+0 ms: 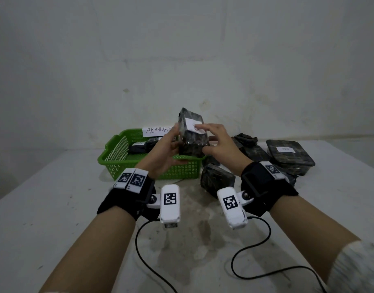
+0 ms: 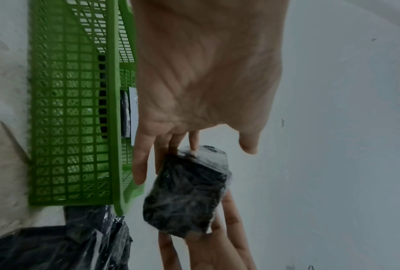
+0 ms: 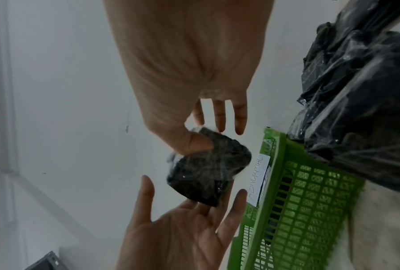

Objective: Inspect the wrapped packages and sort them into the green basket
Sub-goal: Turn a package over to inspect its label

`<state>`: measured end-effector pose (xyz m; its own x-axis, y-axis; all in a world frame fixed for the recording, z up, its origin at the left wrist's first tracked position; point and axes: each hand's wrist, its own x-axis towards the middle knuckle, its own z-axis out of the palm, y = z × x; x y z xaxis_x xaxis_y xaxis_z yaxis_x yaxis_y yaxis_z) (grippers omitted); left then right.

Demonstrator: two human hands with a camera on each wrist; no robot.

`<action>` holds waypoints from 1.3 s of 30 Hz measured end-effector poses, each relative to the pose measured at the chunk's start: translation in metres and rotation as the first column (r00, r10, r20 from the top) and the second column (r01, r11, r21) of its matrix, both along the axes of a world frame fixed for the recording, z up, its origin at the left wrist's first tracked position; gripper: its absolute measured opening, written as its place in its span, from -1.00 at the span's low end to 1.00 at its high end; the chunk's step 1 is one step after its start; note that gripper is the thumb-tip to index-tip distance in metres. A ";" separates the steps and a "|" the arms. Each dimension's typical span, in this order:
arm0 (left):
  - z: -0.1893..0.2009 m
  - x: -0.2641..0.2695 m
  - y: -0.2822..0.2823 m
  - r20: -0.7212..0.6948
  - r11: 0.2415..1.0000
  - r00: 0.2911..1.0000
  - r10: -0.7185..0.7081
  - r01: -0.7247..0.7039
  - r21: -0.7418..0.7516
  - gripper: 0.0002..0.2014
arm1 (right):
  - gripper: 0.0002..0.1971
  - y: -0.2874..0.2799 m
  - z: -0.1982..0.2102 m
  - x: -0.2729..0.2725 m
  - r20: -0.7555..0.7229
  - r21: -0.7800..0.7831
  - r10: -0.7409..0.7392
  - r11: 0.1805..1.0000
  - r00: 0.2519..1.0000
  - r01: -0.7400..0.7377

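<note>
1. Two hands hold one wrapped package [image 1: 191, 134] above the near-right corner of the green basket [image 1: 116, 157], which sits on a pale table [image 1: 55, 208].
2. Left of the package, the left hand [image 1: 165, 153] has its palm turned toward it, fingers fairly straight and spread. The left wrist view shows the fingertips [image 2: 194, 144] touching the package's film-covered end; the head view hides that contact.
3. On the package's top face is a white label [image 1: 193, 124], seen only from the head; both wrist views show just dark crinkled wrap.
4. Right of the package, the right hand [image 1: 220, 144] lays fingers across the label side. The right wrist view adds that its thumb [image 3: 194, 144] presses into the wrap, pinching the package against the fingers.
5. Inside the basket lie dark packages [image 1: 139, 148], and a paper sign [image 1: 157, 131] with handwritten letters stands at its far rim. The right wrist view shows the sign fixed at the rim's edge; the exact wording is hard to read.
6. Right of the basket, a small wrapped block [image 1: 216, 180] lies just beside its corner, and beyond it a heap of wrapped packages [image 1: 251, 149].
7. Farthest right from the basket is a flat wrapped box [image 1: 289, 155] with its own small label.
</note>
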<state>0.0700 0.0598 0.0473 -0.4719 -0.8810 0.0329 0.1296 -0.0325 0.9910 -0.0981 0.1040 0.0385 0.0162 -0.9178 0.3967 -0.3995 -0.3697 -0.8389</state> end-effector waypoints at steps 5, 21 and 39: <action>-0.010 0.005 -0.017 0.012 0.986 0.987 0.163 -0.163 0.034 -0.48 | -0.67 -0.009 0.003 0.017 0.166 0.028 0.048 0.998 0.985 -0.054; -0.020 0.073 -0.015 0.142 0.918 0.908 0.394 -0.395 -0.022 -0.51 | -0.59 -0.038 -0.008 0.041 0.434 0.390 0.158 0.854 0.887 -0.344; -0.056 0.129 0.000 0.590 0.957 0.807 -0.030 -0.147 0.251 -0.54 | -0.91 -0.027 -0.044 0.121 0.460 0.679 -0.200 0.707 0.865 -0.198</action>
